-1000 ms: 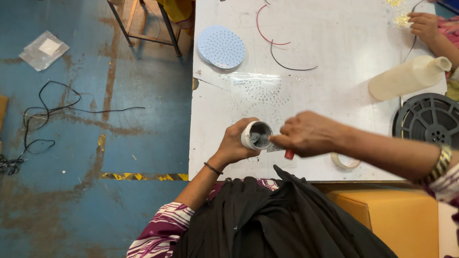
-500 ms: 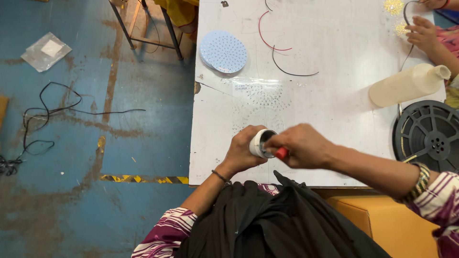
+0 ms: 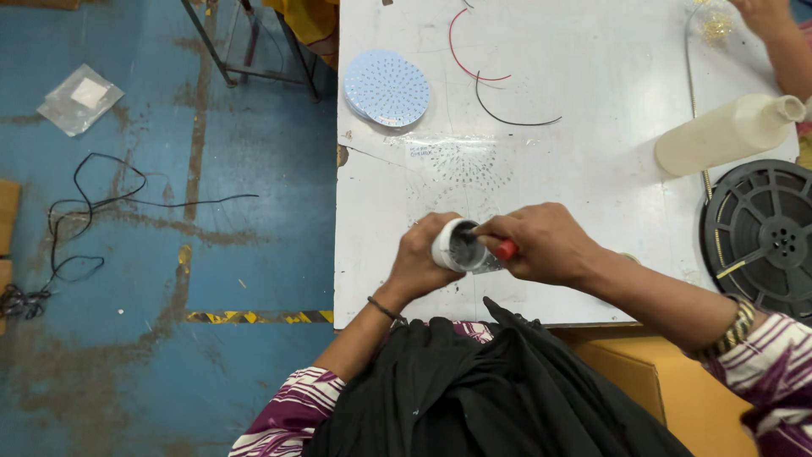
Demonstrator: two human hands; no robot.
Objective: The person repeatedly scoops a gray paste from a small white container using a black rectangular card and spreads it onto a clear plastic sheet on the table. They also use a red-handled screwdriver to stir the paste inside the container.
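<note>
My left hand (image 3: 416,261) grips a small white round housing (image 3: 455,246), its dark open end turned toward the camera, just above the near edge of the white table (image 3: 592,161). My right hand (image 3: 541,243) holds a red-handled tool (image 3: 504,250) whose tip reaches into the housing's open end. Both hands meet over the table's front left part. The tool's tip is hidden inside the housing.
A stack of pale blue round perforated discs (image 3: 386,87) lies at the table's far left. Red wire (image 3: 463,52) and black wire (image 3: 507,114) lie beyond. A cream plastic bottle (image 3: 727,133) and black reel (image 3: 761,237) sit right. Another person's hand (image 3: 774,34) works at the far right corner.
My hands have shifted slightly toward the table's near edge. The red-handled tool has moved from beside the housing into its open end.
</note>
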